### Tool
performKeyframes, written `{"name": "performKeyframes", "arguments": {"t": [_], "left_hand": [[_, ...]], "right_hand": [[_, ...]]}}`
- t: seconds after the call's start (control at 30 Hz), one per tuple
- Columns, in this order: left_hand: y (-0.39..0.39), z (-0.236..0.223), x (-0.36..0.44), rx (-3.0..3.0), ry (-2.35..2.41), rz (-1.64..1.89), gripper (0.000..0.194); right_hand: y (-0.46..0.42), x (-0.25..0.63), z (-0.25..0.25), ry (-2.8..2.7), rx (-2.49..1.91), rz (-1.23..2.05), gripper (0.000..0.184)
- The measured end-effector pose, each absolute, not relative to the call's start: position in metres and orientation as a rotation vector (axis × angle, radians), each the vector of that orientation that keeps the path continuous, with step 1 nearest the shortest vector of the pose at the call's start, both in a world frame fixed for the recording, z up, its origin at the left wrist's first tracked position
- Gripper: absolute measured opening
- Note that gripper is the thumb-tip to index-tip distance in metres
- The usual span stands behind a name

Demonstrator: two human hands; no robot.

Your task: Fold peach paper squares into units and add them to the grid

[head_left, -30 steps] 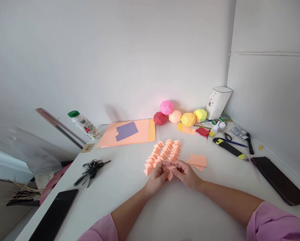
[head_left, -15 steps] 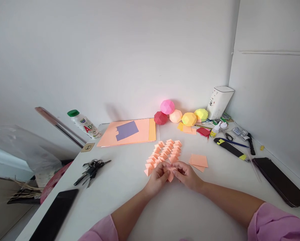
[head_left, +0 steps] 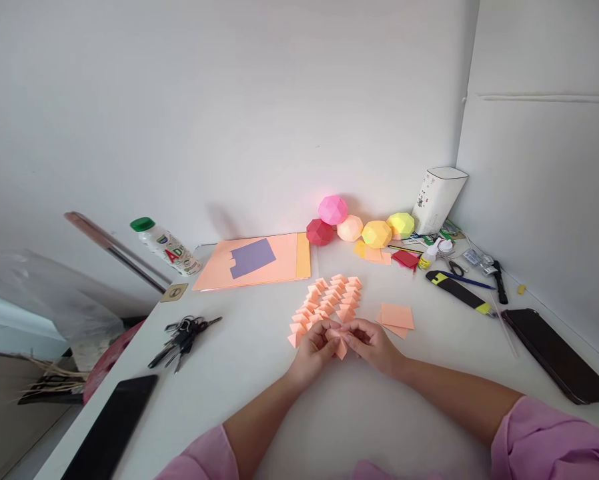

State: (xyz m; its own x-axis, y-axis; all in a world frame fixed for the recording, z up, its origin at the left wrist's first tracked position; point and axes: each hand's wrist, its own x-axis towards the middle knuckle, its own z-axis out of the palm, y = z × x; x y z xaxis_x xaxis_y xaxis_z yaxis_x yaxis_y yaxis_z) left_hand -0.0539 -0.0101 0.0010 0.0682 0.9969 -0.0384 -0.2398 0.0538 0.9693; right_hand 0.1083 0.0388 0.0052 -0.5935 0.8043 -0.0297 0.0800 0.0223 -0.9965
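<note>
Grip: left hand [head_left: 312, 351] and right hand [head_left: 374, 345] pinch paper [head_left: 341, 346]. Folded pieces [head_left: 325, 307] at its eleven o'clock, squares [head_left: 398, 316] at two.

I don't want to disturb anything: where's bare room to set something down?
Bare patches lie between the keys and the left hand, and between the loose peach squares and the thin straw. It's crowded around the small bottle and cutter.
</note>
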Motion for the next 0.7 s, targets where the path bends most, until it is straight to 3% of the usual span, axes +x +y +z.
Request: {"name": "performKeyframes", "arguments": {"t": [0.7], "left_hand": [[-0.0084, -0.0004, -0.0542, 1.003, 1.003, 1.255, 0.032]], "right_hand": [[0.0397, 0.1073, 0.0021, -1.785, -0.883, 1.493, 0.025]]}}
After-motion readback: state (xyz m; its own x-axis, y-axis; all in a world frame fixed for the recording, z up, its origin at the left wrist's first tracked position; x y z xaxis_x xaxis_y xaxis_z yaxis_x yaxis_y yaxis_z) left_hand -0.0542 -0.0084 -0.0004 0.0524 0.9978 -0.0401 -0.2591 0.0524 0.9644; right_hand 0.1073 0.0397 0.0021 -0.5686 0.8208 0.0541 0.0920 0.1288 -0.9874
